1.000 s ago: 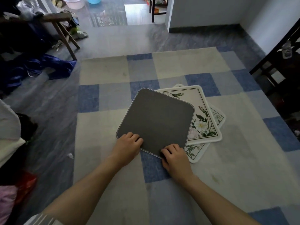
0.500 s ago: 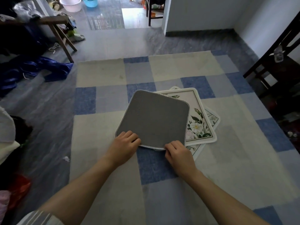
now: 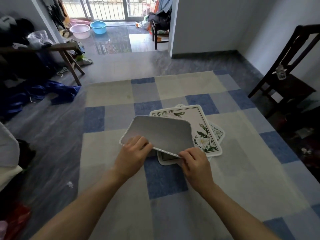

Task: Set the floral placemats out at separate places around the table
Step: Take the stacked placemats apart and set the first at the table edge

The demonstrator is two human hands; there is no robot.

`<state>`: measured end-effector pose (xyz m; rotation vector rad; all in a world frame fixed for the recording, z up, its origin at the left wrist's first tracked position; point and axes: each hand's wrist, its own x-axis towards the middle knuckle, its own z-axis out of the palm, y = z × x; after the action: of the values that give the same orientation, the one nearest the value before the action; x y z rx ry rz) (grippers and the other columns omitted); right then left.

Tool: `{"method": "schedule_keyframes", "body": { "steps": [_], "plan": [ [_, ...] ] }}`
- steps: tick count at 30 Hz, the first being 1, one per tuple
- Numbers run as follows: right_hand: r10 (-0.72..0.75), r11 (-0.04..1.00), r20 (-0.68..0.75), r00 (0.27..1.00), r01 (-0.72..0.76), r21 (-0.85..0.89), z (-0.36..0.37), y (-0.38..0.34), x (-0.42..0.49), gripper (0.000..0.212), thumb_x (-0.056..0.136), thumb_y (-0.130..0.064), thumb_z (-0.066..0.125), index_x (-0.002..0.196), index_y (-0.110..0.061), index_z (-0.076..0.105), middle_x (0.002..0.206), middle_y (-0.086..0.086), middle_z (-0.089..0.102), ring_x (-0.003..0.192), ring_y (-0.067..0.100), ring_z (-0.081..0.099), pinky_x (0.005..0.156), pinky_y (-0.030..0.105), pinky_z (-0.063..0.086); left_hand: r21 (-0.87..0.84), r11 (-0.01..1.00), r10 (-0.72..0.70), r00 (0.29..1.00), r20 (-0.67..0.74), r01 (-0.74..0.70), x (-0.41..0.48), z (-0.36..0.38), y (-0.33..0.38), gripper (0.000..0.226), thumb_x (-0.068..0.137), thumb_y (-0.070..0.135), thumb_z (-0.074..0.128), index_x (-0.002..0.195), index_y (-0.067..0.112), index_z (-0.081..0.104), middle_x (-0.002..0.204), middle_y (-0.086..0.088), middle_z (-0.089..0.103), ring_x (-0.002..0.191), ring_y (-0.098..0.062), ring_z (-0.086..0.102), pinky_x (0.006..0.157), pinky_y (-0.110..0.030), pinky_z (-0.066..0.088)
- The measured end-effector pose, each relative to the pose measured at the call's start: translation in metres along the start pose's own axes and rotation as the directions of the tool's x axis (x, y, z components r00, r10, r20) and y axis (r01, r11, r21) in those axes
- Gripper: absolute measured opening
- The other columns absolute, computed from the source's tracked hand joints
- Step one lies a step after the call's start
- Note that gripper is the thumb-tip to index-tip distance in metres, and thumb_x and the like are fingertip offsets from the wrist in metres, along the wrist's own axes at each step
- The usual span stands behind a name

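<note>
The left hand (image 3: pixel 133 151) and right hand (image 3: pixel 194 163) pinch the near edge of a mat (image 3: pixel 161 134), grey back up, one at each near corner. Just beyond the right hand a floral mat (image 3: pixel 202 129) lies partly under it on the checked tabletop (image 3: pixel 242 170). Another mat (image 3: pixel 217 134) peeks out beneath, further right.

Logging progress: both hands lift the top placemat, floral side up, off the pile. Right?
Not quite: the head view shows the lifted square fabric placemat grey back up, not floral side. The left hand and right hand do lift it off the floral placemat pile.
</note>
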<state>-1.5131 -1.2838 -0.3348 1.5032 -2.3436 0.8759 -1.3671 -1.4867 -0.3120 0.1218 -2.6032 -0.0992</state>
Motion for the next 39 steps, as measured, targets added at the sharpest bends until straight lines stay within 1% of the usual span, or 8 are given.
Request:
{"method": "schedule_keyframes", "body": {
  "steps": [5,11,16,19,22,24,27,39],
  "plan": [
    [0.021,0.998,-0.093,0.995,-0.014,0.066,-0.030,-0.017,0.003,0.004,0.090,-0.012,0.062,0.091,-0.010,0.065,0.087,0.005,0.058,0.079,0.023,0.051,0.068,0.037,0.043,0.025,0.999,0.048,0.998,-0.035,-0.047,-0.002,-0.024,0.013,0.010,0.096,0.014,0.051,0.095,0.011,0.060,0.089,-0.008,0.056,0.078,-0.023,0.047,0.067,-0.033,0.038],
    [-0.002,0.999,-0.175,0.985,0.008,0.036,-0.074,-0.035,-0.003,0.004,0.090,-0.013,0.062,0.091,-0.011,0.066,0.088,0.005,0.059,0.082,0.025,0.055,0.071,0.038,0.045,0.063,0.996,0.064,0.990,-0.124,-0.057,0.003,-0.059,0.042,0.025,0.100,0.015,0.036,0.095,0.010,0.060,0.096,-0.008,0.053,0.083,-0.025,0.046,0.070,-0.032,0.033],
    [-0.012,1.000,-0.211,0.977,0.012,0.003,-0.113,-0.042,-0.009,0.006,0.086,-0.009,0.065,0.092,-0.012,0.067,0.090,0.004,0.059,0.086,0.022,0.053,0.074,0.036,0.045,0.124,0.991,0.068,0.983,-0.170,-0.047,0.008,-0.082,0.071,0.007,0.091,0.016,0.058,0.093,0.010,0.062,0.095,-0.009,0.059,0.083,-0.027,0.049,0.066,-0.036,0.037],
    [-0.024,1.000,-0.227,0.974,0.024,-0.003,-0.132,-0.040,-0.012,0.009,0.085,-0.008,0.067,0.093,-0.011,0.068,0.092,0.004,0.059,0.087,0.022,0.052,0.074,0.035,0.044,0.156,0.988,0.040,0.985,-0.169,-0.014,0.012,-0.098,0.093,0.013,0.087,0.021,0.062,0.094,0.010,0.063,0.093,-0.010,0.061,0.083,-0.028,0.053,0.066,-0.036,0.038],
    [-0.013,0.999,-0.263,0.965,0.023,0.037,-0.147,-0.034,-0.015,0.012,0.084,-0.006,0.068,0.094,-0.011,0.067,0.093,0.004,0.059,0.088,0.021,0.052,0.077,0.029,0.041,0.206,0.978,-0.009,0.995,-0.095,0.028,0.016,-0.110,0.118,0.029,0.078,0.029,0.074,0.098,0.010,0.065,0.096,-0.011,0.063,0.084,-0.028,0.057,0.065,-0.036,0.043],
    [-0.019,0.997,-0.279,0.960,0.040,0.071,-0.158,-0.028,-0.019,0.013,0.083,-0.005,0.067,0.095,-0.012,0.067,0.093,0.003,0.059,0.089,0.021,0.051,0.078,0.029,0.041,0.229,0.971,-0.055,0.995,-0.079,0.071,0.019,-0.116,0.138,0.029,0.077,0.025,0.077,0.099,0.009,0.067,0.095,-0.012,0.064,0.083,-0.029,0.058,0.064,-0.037,0.045],
    [-0.056,0.990,-0.268,0.962,0.089,0.111,-0.176,-0.017,-0.032,0.013,0.083,-0.005,0.066,0.095,-0.011,0.066,0.094,0.003,0.059,0.089,0.021,0.051,0.077,0.033,0.042,0.241,0.961,-0.114,0.989,-0.091,0.132,0.020,-0.124,0.172,0.022,0.078,0.016,0.077,0.098,0.009,0.068,0.092,-0.013,0.065,0.081,-0.031,0.059,0.062,-0.037,0.046],
    [-0.135,0.936,-0.118,0.984,0.166,0.309,-0.238,0.034,-0.094,0.015,0.084,-0.003,0.066,0.094,-0.014,0.066,0.093,-0.001,0.058,0.089,0.019,0.051,0.079,0.036,0.045,0.271,0.922,-0.264,0.961,-0.081,0.276,0.009,-0.127,0.294,0.012,0.082,0.016,0.066,0.093,0.010,0.067,0.090,-0.011,0.063,0.080,-0.028,0.054,0.063,-0.038,0.042]
  ]
}}
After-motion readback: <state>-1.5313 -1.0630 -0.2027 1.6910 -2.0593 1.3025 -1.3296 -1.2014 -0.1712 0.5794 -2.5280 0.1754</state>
